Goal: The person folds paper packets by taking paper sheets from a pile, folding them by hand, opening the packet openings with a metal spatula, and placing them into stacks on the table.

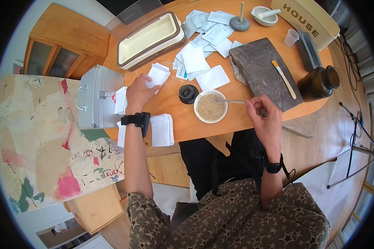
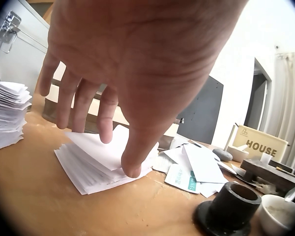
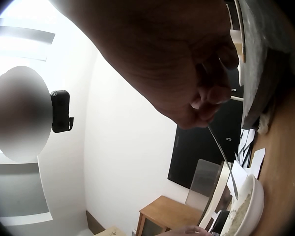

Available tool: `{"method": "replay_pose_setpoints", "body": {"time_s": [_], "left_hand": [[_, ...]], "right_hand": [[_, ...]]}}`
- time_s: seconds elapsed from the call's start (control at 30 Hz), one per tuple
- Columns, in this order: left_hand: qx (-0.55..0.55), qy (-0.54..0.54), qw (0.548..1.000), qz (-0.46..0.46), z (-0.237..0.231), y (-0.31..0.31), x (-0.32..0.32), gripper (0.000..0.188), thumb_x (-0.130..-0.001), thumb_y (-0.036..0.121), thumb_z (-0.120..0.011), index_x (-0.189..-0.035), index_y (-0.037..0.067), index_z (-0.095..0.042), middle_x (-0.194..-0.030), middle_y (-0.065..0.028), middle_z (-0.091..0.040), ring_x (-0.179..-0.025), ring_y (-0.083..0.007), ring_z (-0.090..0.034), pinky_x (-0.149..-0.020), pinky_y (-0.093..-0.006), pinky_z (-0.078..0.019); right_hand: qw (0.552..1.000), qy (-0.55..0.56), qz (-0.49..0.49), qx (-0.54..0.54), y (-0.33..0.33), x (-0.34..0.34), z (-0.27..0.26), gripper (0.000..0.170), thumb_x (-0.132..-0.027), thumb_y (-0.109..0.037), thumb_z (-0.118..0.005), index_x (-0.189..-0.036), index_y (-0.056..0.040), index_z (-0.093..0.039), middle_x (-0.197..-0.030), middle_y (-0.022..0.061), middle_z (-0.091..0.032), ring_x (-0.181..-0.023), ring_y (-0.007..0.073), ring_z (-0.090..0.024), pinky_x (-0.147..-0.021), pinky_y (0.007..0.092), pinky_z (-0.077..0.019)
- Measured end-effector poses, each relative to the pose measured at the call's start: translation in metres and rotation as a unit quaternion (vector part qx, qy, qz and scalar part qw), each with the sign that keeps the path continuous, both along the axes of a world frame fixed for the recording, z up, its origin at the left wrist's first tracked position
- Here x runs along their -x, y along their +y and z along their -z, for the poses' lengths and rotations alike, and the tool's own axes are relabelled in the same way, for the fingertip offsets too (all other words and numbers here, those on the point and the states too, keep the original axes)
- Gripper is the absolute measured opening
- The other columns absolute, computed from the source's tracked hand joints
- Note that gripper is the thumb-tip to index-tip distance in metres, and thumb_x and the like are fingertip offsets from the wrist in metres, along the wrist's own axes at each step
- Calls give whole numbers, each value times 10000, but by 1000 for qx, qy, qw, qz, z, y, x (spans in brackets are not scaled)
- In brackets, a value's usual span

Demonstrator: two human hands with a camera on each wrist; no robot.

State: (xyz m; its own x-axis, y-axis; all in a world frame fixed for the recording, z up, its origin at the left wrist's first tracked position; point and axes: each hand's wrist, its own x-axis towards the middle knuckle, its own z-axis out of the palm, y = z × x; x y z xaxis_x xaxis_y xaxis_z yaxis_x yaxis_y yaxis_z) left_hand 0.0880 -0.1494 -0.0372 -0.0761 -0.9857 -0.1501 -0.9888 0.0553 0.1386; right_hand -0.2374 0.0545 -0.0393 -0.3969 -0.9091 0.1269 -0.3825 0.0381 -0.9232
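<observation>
My left hand (image 1: 140,92) reaches over a stack of folded white papers (image 1: 158,76). In the left wrist view, its fingers (image 2: 106,118) hang fairly straight over the stack and the thumb tip rests at the near edge, where the top paper sits askew. Between finger and thumb, my right hand (image 1: 265,120) pinches the handle of a thin metal spoon (image 1: 230,101). The spoon's other end reaches into a white bowl (image 1: 210,121) of beige powder (image 1: 209,110). Beside the bowl stands a black ring-shaped holder (image 1: 188,94).
More paper stacks (image 1: 162,130) lie by the silver case (image 1: 97,97). Behind are a cream tray (image 1: 151,39) and scattered sachets (image 1: 216,34). A dark slab (image 1: 262,62) bears a brush (image 1: 284,79); a brown jar (image 1: 319,84) stands right of it.
</observation>
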Motion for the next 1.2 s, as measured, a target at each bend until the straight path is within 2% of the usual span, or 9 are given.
{"method": "replay_pose_setpoints", "body": {"time_s": [0.27, 0.37, 0.43, 0.47, 0.53, 0.77, 1.03, 1.2], "left_hand": [[60, -4, 998, 4, -23, 30, 6, 479, -811, 395, -825, -1112, 83, -621, -1163, -139, -711, -1097, -319, -672, -895, -388, -521], [55, 37, 998, -2, -30, 50, 12, 476, -825, 365, -829, -1133, 70, -617, -1190, -149, -704, -1138, -326, -660, -924, -390, -514], [117, 57, 991, 22, -30, 65, 15, 472, -800, 327, -842, -1115, 63, -609, -1119, -158, -692, -1023, -360, -664, -874, -429, -517], [116, 58, 991, 21, -30, 73, 18, 472, -800, 327, -842, -1115, 63, -609, -1119, -158, -692, -1023, -360, -664, -874, -429, -517], [98, 112, 989, 4, -45, 93, 32, 486, -817, 289, -852, -1168, 59, -608, -1189, -162, -683, -1160, -348, -643, -951, -411, -506], [136, 163, 975, 69, -45, 141, 56, 496, -804, 237, -859, -1180, 52, -593, -1167, -143, -665, -1121, -339, -625, -936, -408, -485], [157, 136, 974, 86, -45, 163, 70, 532, -783, 228, -865, -1207, 69, -584, -1185, -136, -661, -1087, -353, -609, -954, -426, -460], [149, 118, 977, 95, -39, 169, 77, 557, -752, 179, -871, -1193, 87, -544, -1212, -124, -645, -1121, -347, -593, -1044, -457, -409]], "right_hand": [[1000, 3, -1, -1, -1, -2, 1, 130, -906, -73, -736, -866, 6, -641, -681, 72, -620, -626, 123, -582, -615, 280, -475], [1000, 1, -2, -4, -1, -1, 0, 131, -905, -74, -737, -864, 5, -641, -678, 73, -619, -621, 126, -579, -617, 279, -476], [1000, 2, 1, -6, -1, -1, 1, 130, -906, -74, -737, -867, 6, -643, -679, 70, -616, -623, 123, -573, -617, 276, -475], [1000, 2, 2, -9, 0, -1, 1, 128, -907, -75, -737, -871, 6, -645, -681, 66, -613, -626, 119, -568, -617, 274, -473], [1000, -2, 3, -6, 0, -1, 1, 125, -909, -76, -737, -877, 7, -648, -683, 61, -607, -632, 112, -557, -616, 270, -470], [1000, -18, 11, 19, 1, 0, 5, 112, -916, -70, -734, -892, 6, -656, -690, 40, -586, -651, 86, -519, -604, 254, -442], [997, -26, 42, 52, 7, 3, -10, 102, -923, -68, -730, -898, 1, -658, -698, 14, -598, -659, 72, -513, -653, 239, -424], [996, -37, 49, 63, 10, 3, -11, 100, -921, -70, -734, -900, -6, -661, -708, 5, -611, -668, 67, -519, -665, 230, -416]]}}
